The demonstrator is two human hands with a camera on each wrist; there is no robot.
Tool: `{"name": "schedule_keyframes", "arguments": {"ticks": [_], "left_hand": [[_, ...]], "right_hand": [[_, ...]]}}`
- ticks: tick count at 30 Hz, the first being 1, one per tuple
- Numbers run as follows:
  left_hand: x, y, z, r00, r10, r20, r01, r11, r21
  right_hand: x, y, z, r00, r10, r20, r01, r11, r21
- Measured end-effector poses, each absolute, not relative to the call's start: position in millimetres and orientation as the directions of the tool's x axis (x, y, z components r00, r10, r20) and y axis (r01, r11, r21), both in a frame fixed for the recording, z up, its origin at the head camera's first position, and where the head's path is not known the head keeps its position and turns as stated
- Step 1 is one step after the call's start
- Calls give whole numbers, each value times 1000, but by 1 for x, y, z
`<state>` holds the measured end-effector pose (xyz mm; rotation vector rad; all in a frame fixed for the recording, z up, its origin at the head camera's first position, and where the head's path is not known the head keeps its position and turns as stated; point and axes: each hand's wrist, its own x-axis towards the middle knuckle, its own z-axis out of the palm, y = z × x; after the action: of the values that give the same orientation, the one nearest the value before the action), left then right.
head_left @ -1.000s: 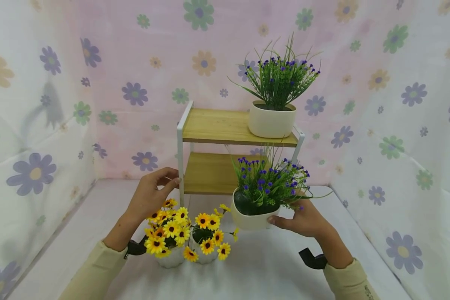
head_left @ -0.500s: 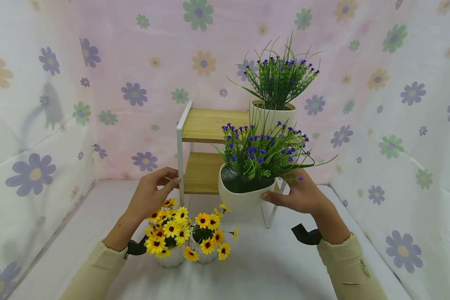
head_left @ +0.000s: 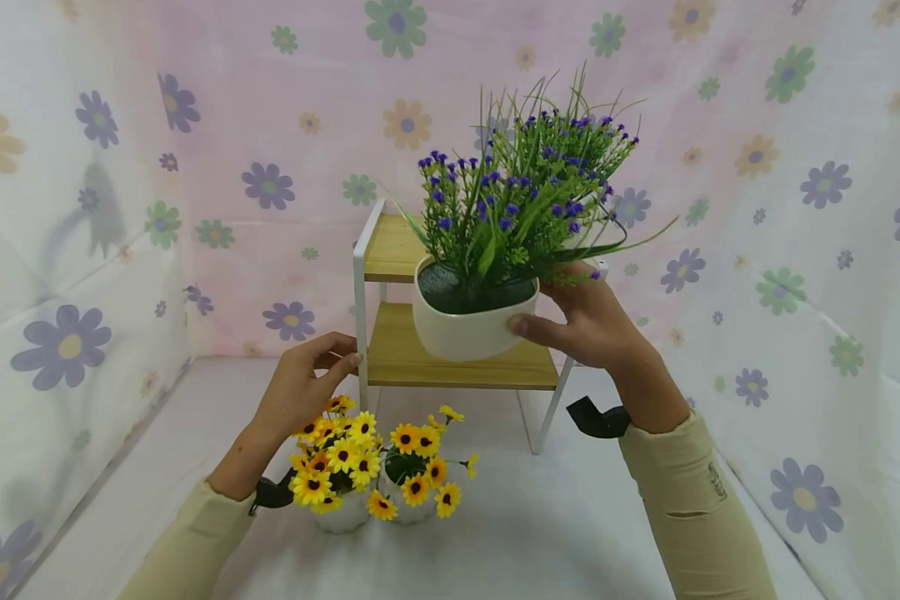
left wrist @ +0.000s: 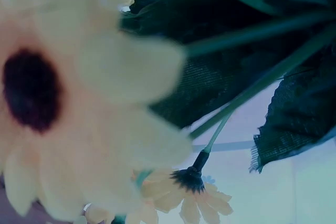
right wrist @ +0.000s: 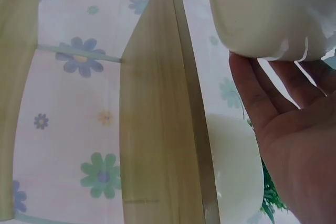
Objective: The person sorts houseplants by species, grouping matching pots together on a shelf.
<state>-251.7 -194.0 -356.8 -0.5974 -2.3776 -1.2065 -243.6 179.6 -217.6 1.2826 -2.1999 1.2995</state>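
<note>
My right hand [head_left: 596, 321] grips a cream oval flowerpot [head_left: 465, 329] of small purple flowers and grass by its right side, thumb on the front. Raised in front of the two-tier shelf rack [head_left: 393, 354], this pot overlaps the wooden top board in the head view. In the right wrist view, my fingers [right wrist: 257, 95] press against its glossy wall. My left hand [head_left: 300, 383] pinches the rack's white left post [head_left: 361, 308] between thumb and fingers. A second purple-flowered plant [head_left: 607, 137] stands on the top board's right end; its pot [right wrist: 236, 166] is hidden behind the held one in the head view.
Two small white pots of yellow daisies, a fuller one [head_left: 337, 462] and a sparser one [head_left: 416, 479], stand on the white cloth before the rack, beside my left wrist. Flower-printed curtains [head_left: 270, 250] enclose the back and sides. Yellow petals fill much of the left wrist view.
My right hand has raised the held flowerpot and moved it leftward, from below the lower board to the front of the top board. My left hand has stayed at the post.
</note>
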Motion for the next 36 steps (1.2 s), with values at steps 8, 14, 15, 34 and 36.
{"name": "schedule_keyframes", "arguments": {"ticks": [8, 14, 15, 34, 36], "left_hand": [[-252, -194, -357, -835, 186, 518, 529, 530, 663], [-251, -193, -357, -835, 187, 518, 529, 534, 659], [-251, -193, -357, -834, 187, 518, 529, 536, 658], [-251, -194, -356, -835, 183, 519, 526, 542, 656], [-251, -194, -356, -833, 187, 521, 530, 541, 653]], "right_hand": [[-264, 148, -201, -631, -504, 590, -759, 243, -604], [-275, 130, -198, -700, -452, 552, -702, 298, -646], [-276, 128, -198, -708, -449, 545, -694, 300, -654], [-299, 101, -189, -749, -461, 476, -640, 314, -702], [-300, 99, -187, -759, -456, 465, -628, 321, -709]]}}
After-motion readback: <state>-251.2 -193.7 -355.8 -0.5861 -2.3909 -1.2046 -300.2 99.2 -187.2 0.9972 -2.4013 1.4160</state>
